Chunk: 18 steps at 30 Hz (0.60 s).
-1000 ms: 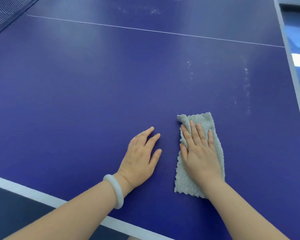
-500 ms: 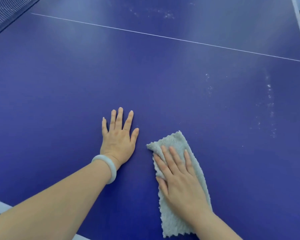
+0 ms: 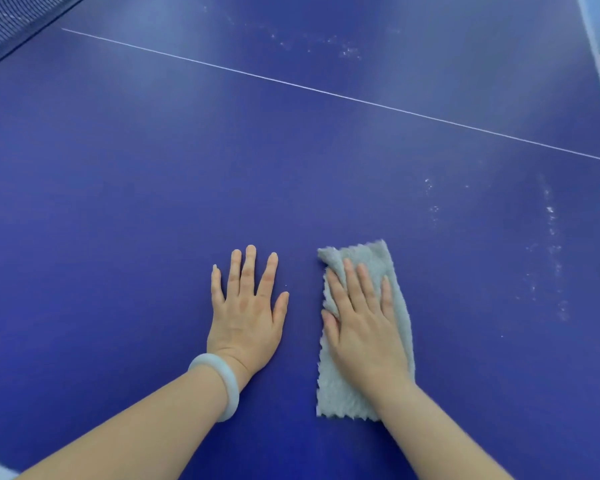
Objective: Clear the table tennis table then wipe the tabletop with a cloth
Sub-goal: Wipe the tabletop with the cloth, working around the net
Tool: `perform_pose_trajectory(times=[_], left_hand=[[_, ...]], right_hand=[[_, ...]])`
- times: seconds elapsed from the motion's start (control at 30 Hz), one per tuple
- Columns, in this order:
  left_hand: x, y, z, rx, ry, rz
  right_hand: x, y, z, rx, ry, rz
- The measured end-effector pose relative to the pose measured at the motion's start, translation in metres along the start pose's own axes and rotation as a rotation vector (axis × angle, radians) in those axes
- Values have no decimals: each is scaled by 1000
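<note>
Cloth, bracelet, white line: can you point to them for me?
cloth [image 3: 374, 252]: head view, on its fluffy far end.
bracelet [image 3: 231, 393]: head view, on the band's right side.
white line [image 3: 326, 92]: head view, on the middle of its length.

blue tabletop [image 3: 153, 209], grey cloth [image 3: 336, 396], white specks [image 3: 551, 216]

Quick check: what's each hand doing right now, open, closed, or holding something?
Left hand: open, flat on the tabletop, holding nothing.
Right hand: open, fingers straight, pressing the grey cloth onto the tabletop.
</note>
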<state>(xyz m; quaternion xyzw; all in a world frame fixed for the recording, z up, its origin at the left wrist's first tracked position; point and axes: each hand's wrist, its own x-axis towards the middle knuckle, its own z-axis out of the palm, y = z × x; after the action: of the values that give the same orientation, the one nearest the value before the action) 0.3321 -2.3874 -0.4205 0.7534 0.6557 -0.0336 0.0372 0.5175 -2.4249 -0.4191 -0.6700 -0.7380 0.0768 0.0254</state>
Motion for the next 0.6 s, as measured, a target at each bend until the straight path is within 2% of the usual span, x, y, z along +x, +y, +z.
perform_pose_trajectory(times=[0.07, 0.1, 0.13, 0.23, 0.3, 0.37, 0.5, 0.57, 0.6], left_hand=[[1, 1, -1, -7, 6, 3], [2, 1, -1, -9, 7, 4], [2, 2, 0, -9, 4, 6], [2, 1, 0, -9, 0, 9], [4, 0, -2, -5, -8, 6], [4, 1, -2, -3, -16, 8], [2, 1, -1, 0, -26, 7], [2, 1, -1, 1, -29, 9], [2, 0, -1, -4, -27, 9]], right_hand=[[51, 20, -9, -20, -33, -102], [75, 38, -13, -36, -50, -91], [95, 58, -17, -40, -59, -11], [107, 106, -28, 13, -29, 451], [88, 97, -25, 39, 9, 595], [68, 57, -15, 1, 33, 476], [81, 5, -8, -8, -14, 16], [114, 24, -14, -20, -48, -31], [127, 40, -18, -32, -52, 59]])
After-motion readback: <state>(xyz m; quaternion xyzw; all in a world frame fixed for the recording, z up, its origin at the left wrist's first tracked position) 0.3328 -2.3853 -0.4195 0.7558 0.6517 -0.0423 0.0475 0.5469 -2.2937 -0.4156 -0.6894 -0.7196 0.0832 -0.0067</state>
